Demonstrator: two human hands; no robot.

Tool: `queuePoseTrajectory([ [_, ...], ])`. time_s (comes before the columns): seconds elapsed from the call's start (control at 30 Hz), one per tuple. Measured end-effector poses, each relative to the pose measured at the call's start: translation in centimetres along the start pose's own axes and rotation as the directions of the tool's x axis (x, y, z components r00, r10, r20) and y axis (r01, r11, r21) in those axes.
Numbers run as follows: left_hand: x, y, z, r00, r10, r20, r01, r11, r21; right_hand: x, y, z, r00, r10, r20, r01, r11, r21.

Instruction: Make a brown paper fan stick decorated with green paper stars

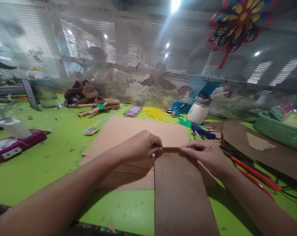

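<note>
A long strip of brown paper (180, 193) runs from the front edge of the view up to both hands. Its far edge looks folded or rolled into a narrow band. My left hand (145, 146) pinches the left end of that band between thumb and fingers. At the right end, my right hand (205, 152) holds it in the same way. Beneath the hands lie several sheets of lighter tan paper (133, 127), stacked unevenly on the green table (62, 131). The strip covers part of these sheets.
Right of my hand lie a blue glue gun (204, 131) and red-handled scissors (256, 173), beside brown paper (237, 137) and a green basket (281, 129). Farther back stands a white bottle (199, 109). A purple power strip (18, 146) sits at left; a perforated screen (138, 65) rises behind.
</note>
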State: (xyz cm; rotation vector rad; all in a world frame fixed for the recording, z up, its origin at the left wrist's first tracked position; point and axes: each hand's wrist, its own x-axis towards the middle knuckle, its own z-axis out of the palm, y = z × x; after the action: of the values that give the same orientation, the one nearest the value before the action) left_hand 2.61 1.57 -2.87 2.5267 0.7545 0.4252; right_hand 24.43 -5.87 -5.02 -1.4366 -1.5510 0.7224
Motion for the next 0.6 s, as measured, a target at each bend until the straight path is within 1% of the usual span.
queuePoseTrajectory([
  [0.07,0.0,-0.1,-0.2,1.0,-0.015,0.01,0.016,1.0,-0.027,0.2,0.2,-0.2,1.0,0.008,-0.016,-0.007,1.0,0.016],
  [0.13,0.0,-0.1,-0.4,0.999,-0.026,0.048,0.029,0.997,-0.072,0.3,0.3,-0.4,1.0,0.012,-0.007,-0.012,1.0,0.021],
  [0.27,0.0,0.0,-1.0,0.993,0.006,0.117,0.009,0.992,-0.129,0.3,0.7,-0.6,1.0,0.018,0.016,-0.019,0.999,0.05],
  [0.37,0.0,0.0,-1.0,0.996,0.013,0.089,-0.003,0.993,-0.117,0.4,1.1,-1.0,0.999,0.01,0.035,-0.012,0.998,0.069],
  [0.47,0.1,-0.3,-0.9,0.998,-0.007,0.06,0.015,0.991,-0.132,0.5,1.2,-1.3,0.998,0.015,0.065,-0.02,0.997,0.072],
  [0.6,0.4,-0.9,-0.8,0.993,-0.057,0.1,0.078,0.974,-0.215,0.6,0.7,-1.3,0.993,0.042,0.11,-0.051,0.996,0.079],
])
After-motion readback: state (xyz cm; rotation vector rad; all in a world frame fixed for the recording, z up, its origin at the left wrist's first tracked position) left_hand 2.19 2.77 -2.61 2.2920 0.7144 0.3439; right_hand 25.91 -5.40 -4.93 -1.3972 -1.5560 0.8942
